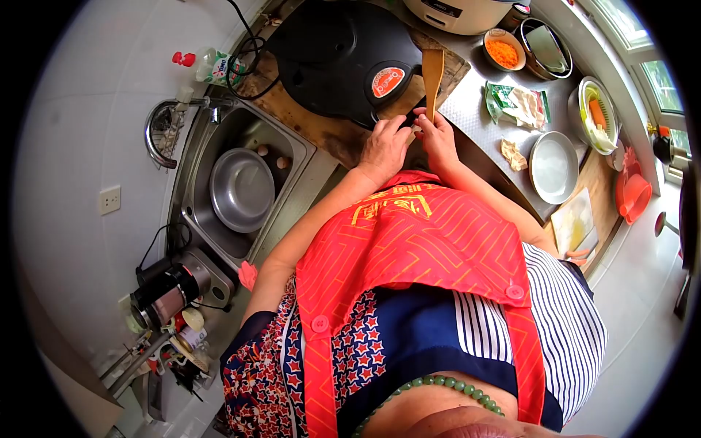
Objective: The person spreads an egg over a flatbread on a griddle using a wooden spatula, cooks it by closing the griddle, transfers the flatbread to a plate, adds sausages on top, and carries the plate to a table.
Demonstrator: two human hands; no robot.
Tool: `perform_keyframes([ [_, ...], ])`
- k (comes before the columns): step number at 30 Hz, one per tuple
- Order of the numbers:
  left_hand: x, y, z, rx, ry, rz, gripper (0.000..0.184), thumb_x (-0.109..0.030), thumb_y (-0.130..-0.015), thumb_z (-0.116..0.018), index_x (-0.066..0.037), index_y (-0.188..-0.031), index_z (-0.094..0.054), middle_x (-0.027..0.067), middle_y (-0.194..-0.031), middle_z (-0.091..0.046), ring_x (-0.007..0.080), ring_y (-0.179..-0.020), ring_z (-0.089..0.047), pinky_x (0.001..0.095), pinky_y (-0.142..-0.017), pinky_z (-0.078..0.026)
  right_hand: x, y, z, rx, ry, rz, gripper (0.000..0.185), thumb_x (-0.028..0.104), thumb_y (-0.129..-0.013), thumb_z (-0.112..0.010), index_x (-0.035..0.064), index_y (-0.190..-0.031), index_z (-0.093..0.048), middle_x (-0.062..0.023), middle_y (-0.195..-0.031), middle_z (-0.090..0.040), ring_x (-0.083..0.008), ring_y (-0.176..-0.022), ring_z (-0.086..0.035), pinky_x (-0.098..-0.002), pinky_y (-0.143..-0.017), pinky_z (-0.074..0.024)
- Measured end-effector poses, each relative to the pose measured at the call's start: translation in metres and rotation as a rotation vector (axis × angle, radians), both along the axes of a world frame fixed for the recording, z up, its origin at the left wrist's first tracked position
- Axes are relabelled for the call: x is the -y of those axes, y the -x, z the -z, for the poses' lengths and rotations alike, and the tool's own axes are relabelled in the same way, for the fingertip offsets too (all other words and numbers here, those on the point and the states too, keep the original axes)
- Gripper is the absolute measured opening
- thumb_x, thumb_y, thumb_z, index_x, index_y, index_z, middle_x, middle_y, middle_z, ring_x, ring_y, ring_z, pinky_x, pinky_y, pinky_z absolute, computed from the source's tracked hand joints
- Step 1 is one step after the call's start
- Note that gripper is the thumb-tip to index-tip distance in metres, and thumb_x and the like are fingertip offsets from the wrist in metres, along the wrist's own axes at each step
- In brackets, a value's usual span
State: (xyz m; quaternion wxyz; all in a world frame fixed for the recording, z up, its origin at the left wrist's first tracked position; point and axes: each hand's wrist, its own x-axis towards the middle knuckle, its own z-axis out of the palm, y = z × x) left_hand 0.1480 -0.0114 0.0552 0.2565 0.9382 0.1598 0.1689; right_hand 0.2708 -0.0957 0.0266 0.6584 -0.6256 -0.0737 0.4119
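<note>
Metal counter [469,93] beside sink [305,150], head view: right hand [438,142] grips wooden spatula [433,73] beside black appliance [328,58]; left hand [385,152] at appliance's near edge, grip unclear. Small bowl [521,51] holds orange shreds [502,53]; white bowl [576,106], carrot [597,113]; sink, metal basin [242,191].

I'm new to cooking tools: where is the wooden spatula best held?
Grip the wooden spatula by its narrow end, probably best from the near side, where the right hand holds it: it tapers that way, with its broad end pointing away.
</note>
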Motion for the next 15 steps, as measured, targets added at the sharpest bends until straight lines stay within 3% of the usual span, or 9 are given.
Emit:
perform_keyframes([
  [9, -0.0005, -0.0004, 0.0012, -0.016, 0.035, 0.006, 0.032, -0.004, -0.073, -0.067, -0.003, -0.104, -0.061, 0.0131, -0.120, -0.053, 0.0324, -0.106, -0.052, 0.0388, -0.092, -0.045, -0.0011, 0.0003, -0.0013, -0.024, -0.008, 0.020, 0.016, 0.016, -0.094, -0.055, 0.0058, -0.103, -0.062, -0.0009, -0.089, -0.060, -0.0081, -0.079, -0.054, -0.0233, -0.065, -0.0446],
  [12, -0.0007, -0.0004, 0.0014, 0.004, 0.006, 0.008, 0.021, -0.006, -0.078, -0.064, -0.004, -0.098, -0.061, 0.0131, -0.120, -0.054, 0.0312, -0.105, -0.052, 0.0379, -0.088, -0.048, -0.0012, -0.0001, -0.0001, -0.029, -0.013, 0.020, 0.016, 0.016, -0.094, -0.055, 0.0059, -0.103, -0.063, -0.0008, -0.089, -0.059, -0.0082, -0.079, -0.054, -0.0234, -0.065, -0.0447],
  [15, 0.0003, 0.0003, 0.0014, -0.006, 0.041, 0.009, 0.032, -0.003, -0.073, -0.067, -0.003, -0.104, -0.061, 0.0134, -0.121, -0.053, 0.0327, -0.107, -0.052, 0.0388, -0.092, -0.045, -0.0014, -0.0001, 0.0015, -0.030, -0.015, 0.025, 0.016, 0.016, -0.094, -0.055, 0.0057, -0.103, -0.063, -0.0009, -0.089, -0.059, -0.0083, -0.080, -0.054, -0.0235, -0.065, -0.0450],
])
